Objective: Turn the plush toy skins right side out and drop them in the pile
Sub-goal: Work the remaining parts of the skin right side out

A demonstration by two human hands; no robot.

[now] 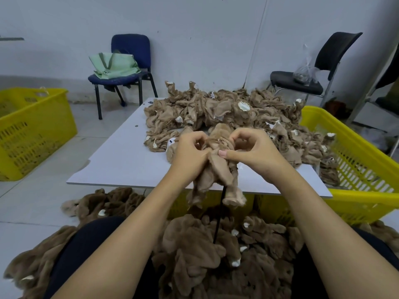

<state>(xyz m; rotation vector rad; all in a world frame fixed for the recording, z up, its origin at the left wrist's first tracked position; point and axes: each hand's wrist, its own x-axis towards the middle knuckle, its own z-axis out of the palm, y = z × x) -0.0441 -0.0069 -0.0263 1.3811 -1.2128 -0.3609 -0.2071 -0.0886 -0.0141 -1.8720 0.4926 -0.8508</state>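
Both hands are working one tan plush toy skin (pixel 216 169) over the near edge of the white table (pixel 121 160). The left hand (pixel 190 154) is curling its fingers tightly around the skin's upper left side, while the right hand (pixel 250 152) is pinching the top of the same skin, its thumb pressing down on a fold at the middle. Below the two hands the skin's limbs are hanging loose past the table edge, and a thin black rod (pixel 219 216) is running down from under the skin toward the person's lap; whether either hand is gripping it is hard to say from here.

Just beyond the hands, a heap of inside-out skins (pixel 226 113) is covering the far half of the table, pale and matted with small white patches showing. Beneath the forearms, a pile of furry brown turned skins (pixel 205 255) is spreading across the floor and around the person's dark-clad knees.

To the right of the right hand a yellow plastic crate (pixel 362 160) is sitting beside the table. Well off to the left of the left hand another yellow crate (pixel 32 134) is standing on the floor.
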